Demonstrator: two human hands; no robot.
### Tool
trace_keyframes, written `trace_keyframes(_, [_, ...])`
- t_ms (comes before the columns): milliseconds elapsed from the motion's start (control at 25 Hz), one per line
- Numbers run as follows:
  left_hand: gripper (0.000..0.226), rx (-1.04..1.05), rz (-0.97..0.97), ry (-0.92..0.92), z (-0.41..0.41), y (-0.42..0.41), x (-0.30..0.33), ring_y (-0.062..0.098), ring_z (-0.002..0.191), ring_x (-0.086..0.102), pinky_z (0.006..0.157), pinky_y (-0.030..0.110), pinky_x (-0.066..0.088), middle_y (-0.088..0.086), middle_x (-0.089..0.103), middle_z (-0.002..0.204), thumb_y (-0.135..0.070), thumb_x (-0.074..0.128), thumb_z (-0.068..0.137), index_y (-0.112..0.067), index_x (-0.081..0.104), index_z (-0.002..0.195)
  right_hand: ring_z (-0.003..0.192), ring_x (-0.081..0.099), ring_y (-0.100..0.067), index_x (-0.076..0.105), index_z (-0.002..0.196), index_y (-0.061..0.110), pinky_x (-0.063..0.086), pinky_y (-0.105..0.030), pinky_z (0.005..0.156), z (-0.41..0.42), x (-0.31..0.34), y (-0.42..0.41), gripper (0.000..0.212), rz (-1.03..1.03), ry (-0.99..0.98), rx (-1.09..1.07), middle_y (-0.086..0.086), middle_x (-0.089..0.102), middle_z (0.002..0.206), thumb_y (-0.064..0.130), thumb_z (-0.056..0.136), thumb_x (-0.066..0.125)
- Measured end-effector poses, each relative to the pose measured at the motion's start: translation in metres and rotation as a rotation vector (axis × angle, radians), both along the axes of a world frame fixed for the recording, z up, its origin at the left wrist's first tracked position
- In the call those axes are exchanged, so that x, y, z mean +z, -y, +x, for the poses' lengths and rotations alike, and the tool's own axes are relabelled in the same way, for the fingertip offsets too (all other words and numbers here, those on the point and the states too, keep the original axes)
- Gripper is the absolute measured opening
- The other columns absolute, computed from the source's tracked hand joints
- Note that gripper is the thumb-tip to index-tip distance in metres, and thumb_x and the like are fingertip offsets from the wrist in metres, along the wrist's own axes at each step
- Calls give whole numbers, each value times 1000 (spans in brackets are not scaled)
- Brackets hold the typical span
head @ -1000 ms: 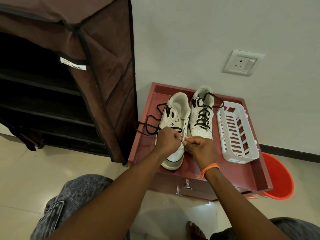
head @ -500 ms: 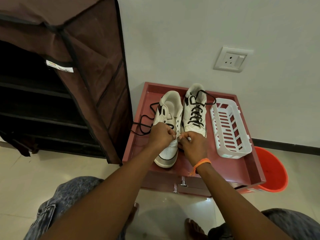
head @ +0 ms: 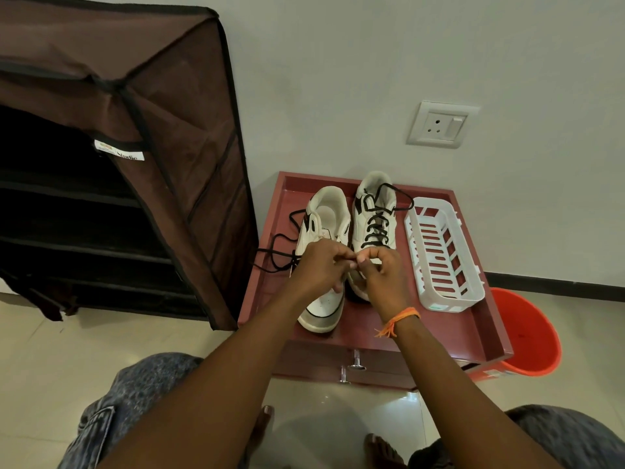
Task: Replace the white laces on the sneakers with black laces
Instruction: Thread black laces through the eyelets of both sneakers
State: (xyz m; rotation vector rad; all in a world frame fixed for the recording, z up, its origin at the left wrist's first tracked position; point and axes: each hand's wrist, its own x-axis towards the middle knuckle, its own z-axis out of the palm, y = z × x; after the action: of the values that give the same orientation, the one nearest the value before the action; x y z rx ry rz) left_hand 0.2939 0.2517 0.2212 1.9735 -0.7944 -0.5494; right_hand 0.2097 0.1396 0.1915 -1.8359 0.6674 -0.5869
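Our left hand and right hand had risen together off left sneaker, fingertips pinching black lace; threading underway, right sneaker done.

Two white sneakers, two black laces, two hands, one white basket right of the fingers, one orange bucket, one brown wardrobe, one wall socket
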Motion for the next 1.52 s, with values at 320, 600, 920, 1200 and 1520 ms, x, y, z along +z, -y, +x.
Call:
trace_keyframes(320, [12, 85, -403, -186, 16, 4, 30, 12, 85, 67, 73, 13, 49, 21, 72, 92, -11, 67, 91, -8, 74, 82, 73, 68, -20, 71, 80, 20, 58, -45, 72, -5, -9, 2, 30, 51, -154, 5, 4, 70, 75, 48, 72, 78])
trace_keyframes(600, [14, 70, -188, -100, 17, 4, 24, 20, 52, 54, 53, 26, 43, 11, 68, 71, -13, 66, 93, -6, 75, 84, 69, 71, -32, 67, 68, 9, 59, -52, 71, 1, -26, -4, 21, 273, -128, -38, -15, 69, 67, 6, 89, 65])
trace_keyframes(920, [11, 35, 303, 435, 11, 10, -10, 19, 76, 67, 66, 34, 55, 2, 69, 85, -12, 69, 83, -17, 76, 77, 73, 71, -31, 63, 75, 1, 60, -44, 73, 1, -25, -5, 19, 448, -111, -79, -22, 67, 76, -1, 93, 57])
trace_keyframes(1200, [13, 41, 392, 488, 3, 19, -22, 25, 77, 62, 59, 31, 45, 7, 49, 102, -22, 71, 88, -10, 77, 86, 78, 72, -35, 68, 71, 8, 60, -45, 72, 1, -34, 0, 26, 400, -132, -45, -21, 72, 80, 0, 93, 57])
trace_keyframes(1520, [15, 47, 393, 398, 11, 27, -35, 28, 78, 63, 63, 33, 45, 11, 55, 88, -19, 72, 85, -5, 76, 87, 75, 72, -34, 69, 67, 14, 60, -48, 72, -4, -29, 1, 27, 327, -124, -8, -19, 72, 76, 3, 91, 63])
